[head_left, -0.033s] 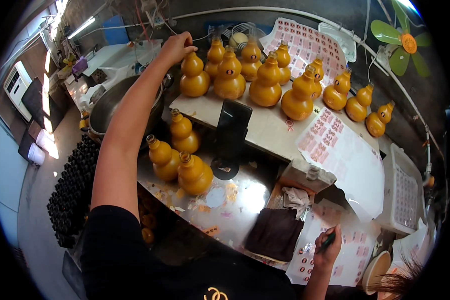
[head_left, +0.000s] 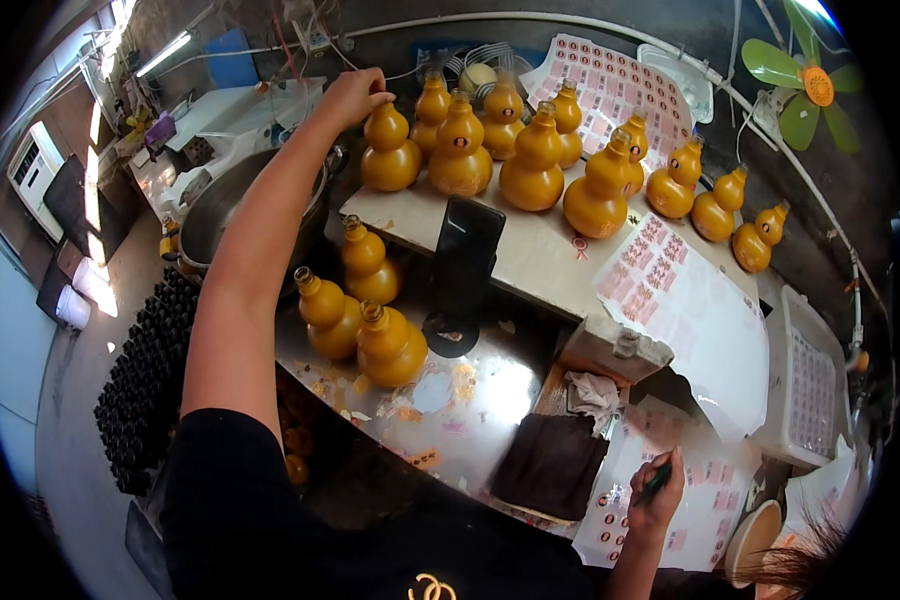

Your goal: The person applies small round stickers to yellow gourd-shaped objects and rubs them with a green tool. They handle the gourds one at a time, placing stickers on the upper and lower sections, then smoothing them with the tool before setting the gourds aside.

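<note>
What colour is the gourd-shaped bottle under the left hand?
Amber-yellow, glossy; the gourd-shaped bottle under the left hand shows best in the head view.

Black phone on a round stand [head_left: 462, 262] upright mid-bench. Dark folded cloth [head_left: 550, 462] on the bench near edge, crumpled white rag [head_left: 596, 392] just behind it. Big metal pot [head_left: 232, 208] off the left end of the bench. Rows of small black caps [head_left: 145, 385] stacked on the floor side, lower left. White plastic tray [head_left: 812, 385] at right. Green fan with orange hub [head_left: 808, 88] top right. White air conditioner [head_left: 32, 165] far left.
</note>
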Demonstrator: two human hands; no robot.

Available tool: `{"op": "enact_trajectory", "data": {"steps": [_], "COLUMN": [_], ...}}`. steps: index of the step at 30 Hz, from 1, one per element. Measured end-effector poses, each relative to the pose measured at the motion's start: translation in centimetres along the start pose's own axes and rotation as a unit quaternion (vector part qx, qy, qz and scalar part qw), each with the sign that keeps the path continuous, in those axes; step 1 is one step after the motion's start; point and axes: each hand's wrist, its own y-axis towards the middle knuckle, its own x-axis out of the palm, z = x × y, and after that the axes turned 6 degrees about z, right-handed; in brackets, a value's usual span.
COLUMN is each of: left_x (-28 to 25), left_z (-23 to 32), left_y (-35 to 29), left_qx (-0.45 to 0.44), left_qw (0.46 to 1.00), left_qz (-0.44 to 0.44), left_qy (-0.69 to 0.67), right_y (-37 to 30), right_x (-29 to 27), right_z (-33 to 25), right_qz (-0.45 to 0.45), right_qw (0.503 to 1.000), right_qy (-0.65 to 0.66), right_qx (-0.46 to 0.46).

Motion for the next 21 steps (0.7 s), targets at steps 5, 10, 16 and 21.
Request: {"op": "enact_trajectory", "data": {"steps": [5, 10, 16, 21], "left_x": [-2.5, -7.5, -15.0, -16.4], "left_z": [-0.3, -2.9, -5.8, -7.9], "left_y": [0.3, -0.7, -3.0, -7.8], "left_qx": [0.014, 0.023, -0.046, -0.099], "left_qw": [0.99, 0.997, 0.989, 0.985], "left_qz": [-0.121, 0.071, 0.137, 0.078], "left_qy": [0.072, 0.024, 0.002, 0.121], "right_y": [-1.1, -1.7, -2.3, -2.9], "right_x": [0.7, -0.5, 0.5, 0.4], "right_z": [-0.4, 0.0, 1.1, 1.9], "right_qz": [0.001, 0.01, 0.03, -0.013], "right_qw": [1.0, 1.0, 0.999, 0.998], "right_qy": [-0.001, -0.001, 0.003, -0.029], "right_qx": [-0.007, 0.019, 0.034, 0.053]}}
